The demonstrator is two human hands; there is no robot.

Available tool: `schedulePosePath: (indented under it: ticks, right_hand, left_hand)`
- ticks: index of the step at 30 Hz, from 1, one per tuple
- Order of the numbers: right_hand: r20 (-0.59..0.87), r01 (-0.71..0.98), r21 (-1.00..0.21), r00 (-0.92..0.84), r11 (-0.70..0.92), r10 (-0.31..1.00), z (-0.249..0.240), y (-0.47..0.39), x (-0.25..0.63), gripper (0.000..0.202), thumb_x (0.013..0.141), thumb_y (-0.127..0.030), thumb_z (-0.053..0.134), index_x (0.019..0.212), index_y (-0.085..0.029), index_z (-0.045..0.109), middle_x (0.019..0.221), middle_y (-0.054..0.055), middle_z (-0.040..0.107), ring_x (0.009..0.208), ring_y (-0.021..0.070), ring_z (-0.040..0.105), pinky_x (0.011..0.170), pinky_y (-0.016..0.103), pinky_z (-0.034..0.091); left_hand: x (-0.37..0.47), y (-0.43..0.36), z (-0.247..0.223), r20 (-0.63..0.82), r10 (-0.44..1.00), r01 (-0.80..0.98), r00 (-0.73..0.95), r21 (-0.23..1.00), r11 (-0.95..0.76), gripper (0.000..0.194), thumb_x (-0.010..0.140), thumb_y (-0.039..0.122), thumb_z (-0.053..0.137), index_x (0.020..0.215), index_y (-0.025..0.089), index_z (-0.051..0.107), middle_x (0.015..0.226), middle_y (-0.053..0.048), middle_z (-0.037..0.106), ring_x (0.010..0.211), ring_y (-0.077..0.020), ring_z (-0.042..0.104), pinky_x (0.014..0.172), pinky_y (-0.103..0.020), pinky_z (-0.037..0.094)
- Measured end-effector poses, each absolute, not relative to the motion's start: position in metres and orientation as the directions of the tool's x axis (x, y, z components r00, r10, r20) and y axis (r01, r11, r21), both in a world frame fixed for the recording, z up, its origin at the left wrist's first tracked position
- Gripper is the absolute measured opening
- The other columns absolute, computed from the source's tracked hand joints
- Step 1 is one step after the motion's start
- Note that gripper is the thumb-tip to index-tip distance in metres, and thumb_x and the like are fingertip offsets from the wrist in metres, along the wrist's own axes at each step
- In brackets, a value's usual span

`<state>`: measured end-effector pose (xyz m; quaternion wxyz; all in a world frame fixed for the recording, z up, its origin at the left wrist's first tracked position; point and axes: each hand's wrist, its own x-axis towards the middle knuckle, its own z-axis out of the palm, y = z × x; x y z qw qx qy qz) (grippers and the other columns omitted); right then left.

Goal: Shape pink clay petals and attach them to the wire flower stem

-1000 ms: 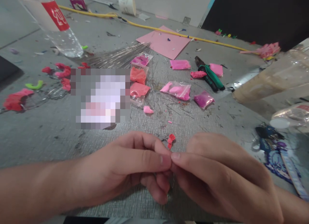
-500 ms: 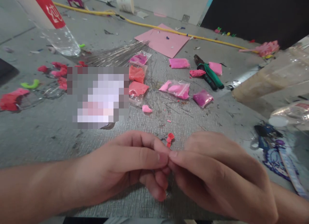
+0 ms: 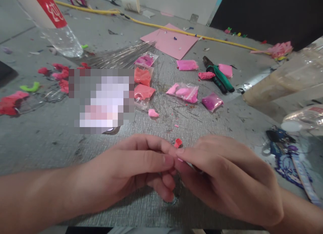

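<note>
My left hand (image 3: 141, 163) and my right hand (image 3: 227, 177) meet low in the middle, thumbs and forefingers pinched together. Between my right thumb and forefinger shows a tiny pink bit (image 3: 180, 159). Whatever my left fingertips pinch is hidden. Just beyond the fingertips, a small red clay piece (image 3: 178, 143) lies on the table (image 3: 121, 213). Farther up are a pink clay lump (image 3: 153, 113) and a bag of pink clay (image 3: 185, 92).
Green-handled pliers (image 3: 220, 78) lie at the right of the clay packets. Thin wires (image 3: 121, 55) fan out behind a blurred-out area. A water bottle (image 3: 58, 25) stands back left; a cloudy bottle (image 3: 280, 76) and keys (image 3: 276, 138) are at the right.
My right fingers have shifted slightly, and a pink bit now shows between them. My left hand stays nearly in place. The red piece beyond them is more covered by the fingers.
</note>
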<state>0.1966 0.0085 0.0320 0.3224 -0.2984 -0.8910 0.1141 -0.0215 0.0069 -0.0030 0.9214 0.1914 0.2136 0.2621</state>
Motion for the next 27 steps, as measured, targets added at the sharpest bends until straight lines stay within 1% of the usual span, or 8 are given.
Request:
schedulePosePath:
  ticks: [5, 9, 14, 17, 21, 24, 25, 27]
  right_hand:
    - [0.476, 0.432, -0.427, -0.640, 0.794, 0.604, 0.032, 0.007, 0.199, 0.014, 0.098, -0.013, 0.065, 0.111, -0.012, 0.070, 0.076, -0.002, 0.075, 0.066, 0.0104, 0.067, 0.066, 0.026, 0.056]
    - [0.489, 0.409, -0.440, -0.638, 0.799, 0.595, 0.030, 0.007, 0.202, 0.014, 0.098, -0.010, 0.063, 0.108, -0.018, 0.069, 0.083, -0.002, 0.078, 0.075, 0.0114, 0.071, 0.072, 0.025, 0.057]
    - [0.500, 0.451, -0.406, -0.618, 0.795, 0.606, 0.033, 0.010, 0.202, 0.009, 0.098, -0.014, 0.065, 0.106, -0.016, 0.069, 0.074, -0.003, 0.074, 0.061, 0.0092, 0.063, 0.060, 0.025, 0.053]
    - [0.551, 0.459, -0.363, -0.596, 0.811, 0.584, 0.038, 0.012, 0.199, 0.005, 0.094, -0.012, 0.072, 0.092, -0.017, 0.070, 0.066, -0.006, 0.070, 0.055, 0.0077, 0.059, 0.052, 0.024, 0.049]
    - [0.687, 0.563, -0.184, -0.513, 0.806, 0.515, 0.048, 0.006, 0.194, 0.020, 0.089, -0.019, 0.080, 0.074, -0.020, 0.067, 0.058, -0.004, 0.067, 0.051, 0.0096, 0.060, 0.048, 0.026, 0.050]
    - [0.654, 0.624, -0.157, -0.515, 0.765, 0.555, 0.053, 0.000, 0.196, 0.025, 0.091, -0.025, 0.079, 0.069, -0.022, 0.067, 0.055, -0.003, 0.063, 0.050, 0.0118, 0.059, 0.048, 0.029, 0.053]
    - [0.628, 0.618, -0.175, -0.529, 0.766, 0.571, 0.053, -0.001, 0.197, 0.027, 0.092, -0.024, 0.078, 0.067, -0.022, 0.067, 0.054, -0.003, 0.061, 0.049, 0.0123, 0.059, 0.047, 0.029, 0.052]
    - [0.611, 0.583, -0.205, -0.551, 0.786, 0.568, 0.052, 0.000, 0.201, 0.029, 0.092, -0.021, 0.075, 0.065, -0.023, 0.064, 0.054, -0.003, 0.060, 0.049, 0.0133, 0.059, 0.045, 0.030, 0.052]
  left_hand:
    - [-0.021, 0.007, -0.004, -0.295, 0.563, -0.402, 0.773, 0.460, 0.792, 0.013, 0.095, 0.019, 0.070, 0.097, 0.010, 0.079, 0.079, -0.005, 0.076, 0.070, -0.0100, 0.075, 0.071, -0.017, 0.060]
    - [-0.022, 0.007, -0.005, -0.300, 0.562, -0.395, 0.770, 0.468, 0.791, 0.013, 0.096, 0.020, 0.070, 0.100, 0.011, 0.078, 0.079, -0.005, 0.075, 0.071, -0.0107, 0.075, 0.072, -0.017, 0.060]
    - [-0.020, 0.007, 0.000, -0.312, 0.601, -0.374, 0.735, 0.553, 0.744, 0.008, 0.095, 0.021, 0.073, 0.097, 0.015, 0.076, 0.077, -0.003, 0.073, 0.069, -0.0089, 0.072, 0.071, -0.017, 0.058]
    - [-0.020, 0.008, 0.006, -0.276, 0.740, -0.355, 0.613, 0.741, 0.570, 0.007, 0.094, 0.016, 0.073, 0.100, 0.020, 0.073, 0.078, 0.001, 0.068, 0.069, -0.0067, 0.067, 0.067, -0.014, 0.056]
    - [-0.024, 0.006, 0.011, -0.014, 0.879, -0.193, 0.476, 0.974, 0.121, 0.021, 0.094, 0.013, 0.070, 0.111, 0.025, 0.070, 0.081, 0.002, 0.063, 0.072, -0.0089, 0.063, 0.066, -0.017, 0.057]
    - [-0.028, 0.004, 0.011, 0.205, 0.818, -0.089, 0.538, 0.978, -0.186, 0.032, 0.090, 0.006, 0.068, 0.117, 0.022, 0.073, 0.091, -0.003, 0.066, 0.079, -0.0124, 0.066, 0.072, -0.022, 0.059]
    - [-0.029, 0.003, 0.011, 0.236, 0.792, -0.079, 0.563, 0.969, -0.232, 0.032, 0.089, 0.005, 0.068, 0.116, 0.021, 0.074, 0.093, -0.004, 0.067, 0.080, -0.0135, 0.067, 0.074, -0.023, 0.060]
    - [-0.030, 0.003, 0.013, 0.182, 0.781, -0.050, 0.597, 0.980, -0.191, 0.027, 0.089, 0.007, 0.069, 0.108, 0.024, 0.078, 0.093, -0.005, 0.069, 0.078, -0.0147, 0.068, 0.075, -0.025, 0.061]
